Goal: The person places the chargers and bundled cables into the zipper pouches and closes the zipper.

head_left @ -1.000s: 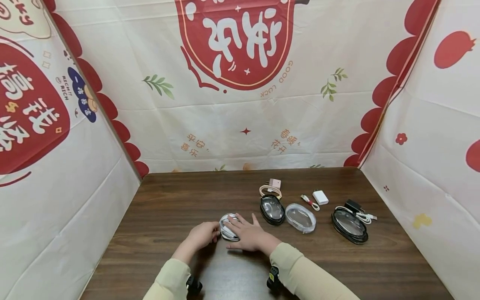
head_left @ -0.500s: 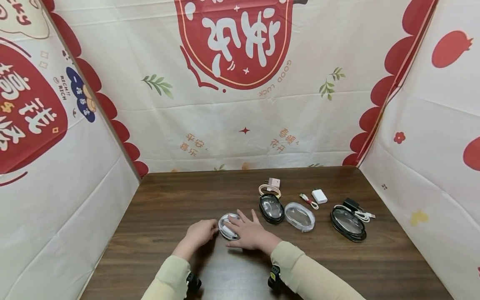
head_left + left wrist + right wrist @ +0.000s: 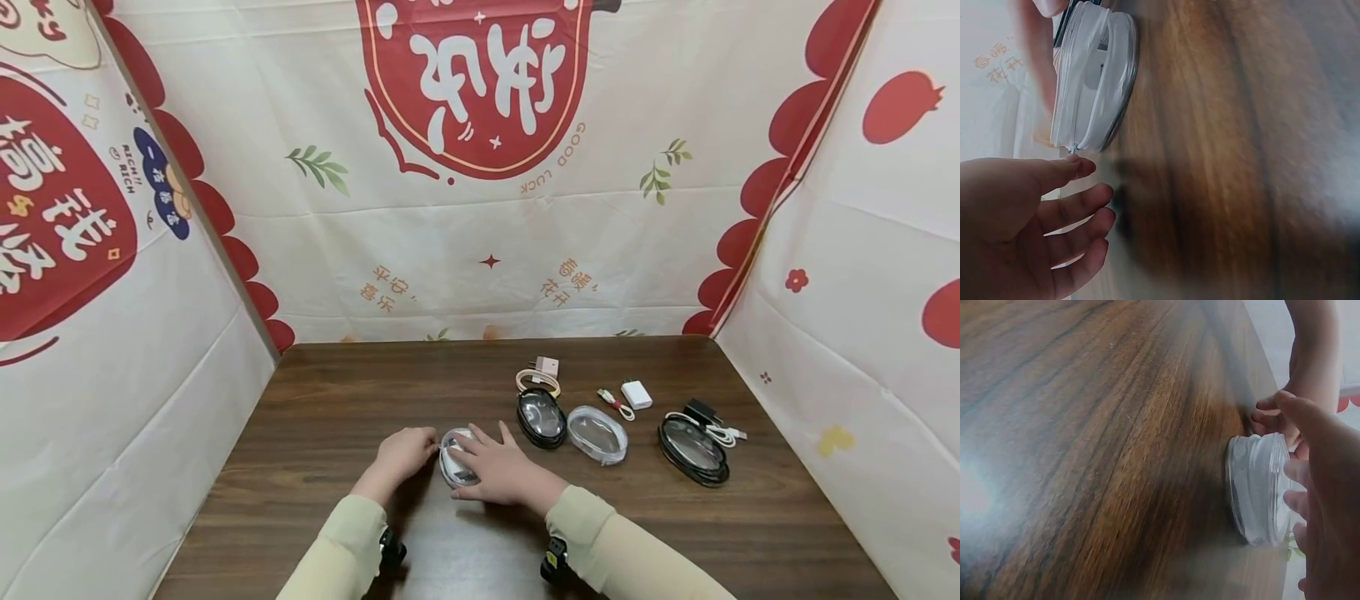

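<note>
A clear round case with white edging (image 3: 450, 471) lies on the table between the hands, a white cable or cord coiled inside it. My left hand (image 3: 403, 454) is at its left edge; in the left wrist view, thumb and index finger pinch a small zipper pull (image 3: 1073, 150) on the case's rim, the other fingers loosely bent. Spread across the top of the case, the fingers of my right hand (image 3: 498, 471) rest on it and hide its right part. In the right wrist view the case (image 3: 1260, 494) lies flat under the fingertips.
To the right are a black-edged clear case (image 3: 542, 418), a white-edged one (image 3: 597, 435) and another black-edged case (image 3: 693, 448). Chargers lie behind them: pink (image 3: 547, 367), white (image 3: 637, 394), black (image 3: 700, 410), with cables nearby. Cloth walls surround the table (image 3: 337, 392).
My left hand has shifted slightly away from the body along the left rim of the case. The right hand has stayed spread on top, and the case has hardly moved.
</note>
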Action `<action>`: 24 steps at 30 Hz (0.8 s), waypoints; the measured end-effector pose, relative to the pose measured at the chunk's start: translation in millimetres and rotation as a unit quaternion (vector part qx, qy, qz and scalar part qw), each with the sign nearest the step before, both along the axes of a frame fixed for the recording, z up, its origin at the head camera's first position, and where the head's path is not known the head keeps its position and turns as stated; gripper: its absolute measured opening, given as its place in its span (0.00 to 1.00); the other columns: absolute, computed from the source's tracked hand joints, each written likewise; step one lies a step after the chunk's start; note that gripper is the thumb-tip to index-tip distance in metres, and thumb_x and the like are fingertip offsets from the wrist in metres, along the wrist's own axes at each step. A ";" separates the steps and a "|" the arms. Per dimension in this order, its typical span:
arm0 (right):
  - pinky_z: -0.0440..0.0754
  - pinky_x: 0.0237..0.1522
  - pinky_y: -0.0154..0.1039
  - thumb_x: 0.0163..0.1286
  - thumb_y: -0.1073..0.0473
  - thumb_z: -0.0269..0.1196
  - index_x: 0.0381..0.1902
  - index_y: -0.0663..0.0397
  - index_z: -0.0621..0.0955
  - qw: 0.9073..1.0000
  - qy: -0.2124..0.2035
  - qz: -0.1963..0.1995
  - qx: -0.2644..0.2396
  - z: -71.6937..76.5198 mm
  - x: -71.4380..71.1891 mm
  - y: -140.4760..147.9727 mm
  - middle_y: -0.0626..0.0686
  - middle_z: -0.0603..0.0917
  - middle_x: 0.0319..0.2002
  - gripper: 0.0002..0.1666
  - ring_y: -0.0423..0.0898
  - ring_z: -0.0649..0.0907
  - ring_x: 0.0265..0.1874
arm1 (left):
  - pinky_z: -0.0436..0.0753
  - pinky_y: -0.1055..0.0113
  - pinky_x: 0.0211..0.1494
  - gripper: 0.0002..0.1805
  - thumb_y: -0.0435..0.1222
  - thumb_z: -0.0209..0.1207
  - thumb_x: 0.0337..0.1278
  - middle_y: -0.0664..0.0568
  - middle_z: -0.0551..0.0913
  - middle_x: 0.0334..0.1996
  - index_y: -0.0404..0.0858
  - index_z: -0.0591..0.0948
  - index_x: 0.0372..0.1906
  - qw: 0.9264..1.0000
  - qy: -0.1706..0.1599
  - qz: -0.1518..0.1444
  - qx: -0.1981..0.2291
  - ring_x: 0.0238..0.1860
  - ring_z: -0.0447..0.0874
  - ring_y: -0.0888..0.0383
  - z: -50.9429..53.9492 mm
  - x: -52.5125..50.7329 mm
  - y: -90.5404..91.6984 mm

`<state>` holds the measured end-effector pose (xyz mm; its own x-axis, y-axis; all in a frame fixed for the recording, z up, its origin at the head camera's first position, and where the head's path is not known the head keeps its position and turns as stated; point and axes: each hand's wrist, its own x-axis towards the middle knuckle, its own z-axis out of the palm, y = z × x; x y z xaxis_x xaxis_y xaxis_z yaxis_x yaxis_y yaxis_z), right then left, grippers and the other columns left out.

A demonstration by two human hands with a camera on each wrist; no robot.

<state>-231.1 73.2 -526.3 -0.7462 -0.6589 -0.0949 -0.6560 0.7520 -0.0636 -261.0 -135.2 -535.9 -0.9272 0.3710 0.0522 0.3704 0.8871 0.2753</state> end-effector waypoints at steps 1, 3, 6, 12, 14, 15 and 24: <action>0.48 0.66 0.69 0.65 0.24 0.48 0.74 0.36 0.63 1.000 -0.002 0.002 0.001 -0.5 -0.8 -1.1 0.46 0.59 0.74 0.45 0.53 0.54 0.74 | 0.76 0.56 0.27 0.04 0.39 0.62 0.60 0.57 0.81 0.24 0.46 0.81 0.30 1.000 0.002 0.000 0.000 0.26 0.79 0.55 0.6 -1.3 1.0; 0.48 0.66 0.68 0.65 0.24 0.49 0.75 0.35 0.62 1.000 -0.009 0.001 0.003 -2.1 -2.3 -2.5 0.46 0.58 0.75 0.45 0.52 0.54 0.74 | 0.76 0.56 0.27 0.04 0.39 0.62 0.60 0.56 0.82 0.25 0.46 0.81 0.30 1.000 0.000 0.000 0.000 0.27 0.80 0.54 1.4 -3.2 2.2; 0.48 0.66 0.69 0.65 0.24 0.49 0.75 0.34 0.60 1.000 -0.016 -0.007 0.004 -5.9 -4.0 -2.9 0.46 0.56 0.75 0.45 0.52 0.54 0.74 | 0.75 0.56 0.26 0.05 0.40 0.63 0.59 0.57 0.82 0.24 0.48 0.81 0.29 1.000 -0.002 0.005 -0.005 0.26 0.80 0.55 2.2 -4.2 2.2; 0.48 0.65 0.69 0.64 0.22 0.48 0.76 0.31 0.56 1.000 -0.017 -0.012 0.012 -15.3 -5.1 -3.4 0.44 0.53 0.76 0.47 0.51 0.52 0.74 | 0.75 0.56 0.25 0.07 0.40 0.63 0.58 0.58 0.80 0.22 0.49 0.79 0.26 1.000 0.004 0.008 -0.010 0.25 0.77 0.56 2.8 -2.5 -1.3; 0.49 0.65 0.69 0.64 0.22 0.48 0.76 0.32 0.56 1.000 -0.021 -0.015 0.010 -16.6 -4.9 -4.4 0.44 0.52 0.76 0.47 0.51 0.52 0.74 | 0.74 0.57 0.25 0.07 0.40 0.63 0.58 0.58 0.79 0.22 0.49 0.79 0.26 1.000 0.008 0.007 -0.010 0.24 0.77 0.56 2.6 -1.5 -2.1; 0.49 0.65 0.69 0.64 0.22 0.48 0.76 0.32 0.56 1.000 -0.024 -0.016 0.008 -17.1 -4.7 -5.0 0.44 0.52 0.76 0.48 0.51 0.52 0.74 | 0.74 0.57 0.25 0.08 0.39 0.63 0.58 0.58 0.78 0.21 0.48 0.78 0.25 1.000 0.009 0.007 -0.010 0.24 0.76 0.57 2.3 -0.8 -2.7; 0.50 0.66 0.68 0.63 0.22 0.49 0.77 0.32 0.55 0.999 -0.024 -0.027 0.009 -20.1 -3.5 -6.8 0.44 0.52 0.76 0.49 0.51 0.52 0.74 | 0.71 0.60 0.24 0.11 0.38 0.62 0.59 0.61 0.71 0.16 0.47 0.76 0.23 1.000 0.000 0.002 -0.005 0.21 0.69 0.59 2.2 4.4 -4.5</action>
